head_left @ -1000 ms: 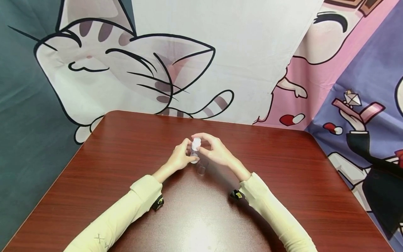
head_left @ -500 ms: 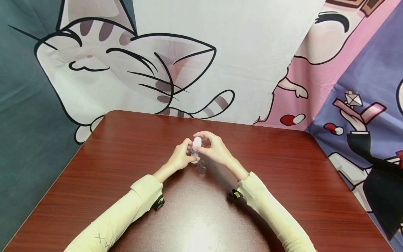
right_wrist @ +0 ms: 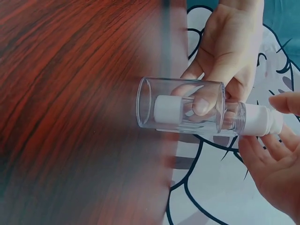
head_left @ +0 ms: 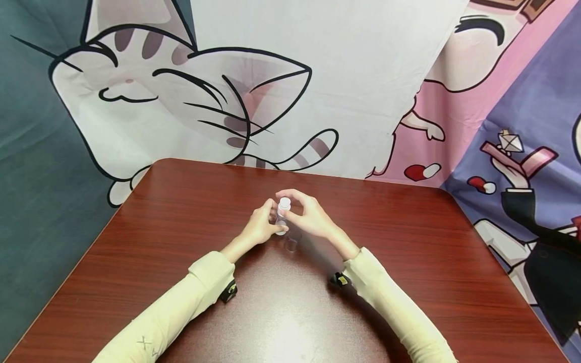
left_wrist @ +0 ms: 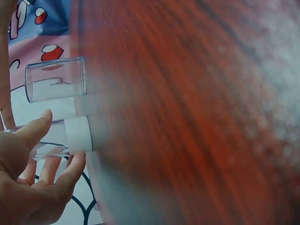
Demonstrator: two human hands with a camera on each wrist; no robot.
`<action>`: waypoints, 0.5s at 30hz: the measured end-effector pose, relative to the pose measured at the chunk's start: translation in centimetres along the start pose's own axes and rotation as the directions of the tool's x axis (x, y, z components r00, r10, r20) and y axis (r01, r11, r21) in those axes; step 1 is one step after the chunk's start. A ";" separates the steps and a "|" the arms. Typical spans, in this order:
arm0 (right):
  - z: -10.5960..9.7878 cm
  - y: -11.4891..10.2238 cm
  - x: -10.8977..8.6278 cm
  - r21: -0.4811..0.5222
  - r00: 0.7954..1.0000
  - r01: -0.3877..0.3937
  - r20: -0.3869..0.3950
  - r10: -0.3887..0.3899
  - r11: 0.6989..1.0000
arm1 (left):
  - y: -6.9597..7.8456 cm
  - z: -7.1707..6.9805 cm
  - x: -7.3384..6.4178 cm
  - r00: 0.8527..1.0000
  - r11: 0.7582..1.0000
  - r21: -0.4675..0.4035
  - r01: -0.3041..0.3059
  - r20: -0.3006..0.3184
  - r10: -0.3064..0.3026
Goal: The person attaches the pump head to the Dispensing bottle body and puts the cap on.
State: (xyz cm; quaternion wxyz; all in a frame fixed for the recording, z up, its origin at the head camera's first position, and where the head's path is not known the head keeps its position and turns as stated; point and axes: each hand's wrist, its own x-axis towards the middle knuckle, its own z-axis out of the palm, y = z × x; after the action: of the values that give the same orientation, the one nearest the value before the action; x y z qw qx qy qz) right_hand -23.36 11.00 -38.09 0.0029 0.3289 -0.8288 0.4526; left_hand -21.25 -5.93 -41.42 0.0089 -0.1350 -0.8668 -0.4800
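While fingers of left hand grip clear bottle upright toward counter's far edge, fingers of right hand pinch white top. Clear cylinder just beside. Likely best: base pinned, top square.

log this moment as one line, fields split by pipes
left hand: grips clear bottle, upright | right hand: fingers around white top | clear cover: on table, beside bottle

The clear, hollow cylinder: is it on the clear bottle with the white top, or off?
Off: the hollow cylinder stands on the reddish-brown table; the left wrist view shows a gap between it and the bottle.
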 end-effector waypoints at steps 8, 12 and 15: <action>-0.9 -3.2 -0.7 0.016 0.999 -0.009 0.037 0.008 1.000 | 0.1 0.0 0.0 1.000 1.000 -0.003 0.003 0.004 -0.003; -0.8 -2.0 -0.6 0.015 0.999 -0.030 0.034 0.029 0.999 | 0.1 0.0 -0.1 1.000 1.000 -0.004 -0.004 0.000 0.004; -0.5 -0.4 -0.4 0.020 0.999 -0.037 0.022 0.037 0.999 | 0.1 0.0 -0.1 1.000 1.000 -0.001 -0.006 -0.003 0.006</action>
State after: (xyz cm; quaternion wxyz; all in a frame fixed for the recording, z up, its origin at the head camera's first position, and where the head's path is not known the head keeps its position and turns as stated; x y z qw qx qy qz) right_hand -22.98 11.43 -37.64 -0.0179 0.3183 -0.8301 0.4575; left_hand -21.15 -5.89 -41.37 0.0114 -0.1371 -0.8661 -0.4806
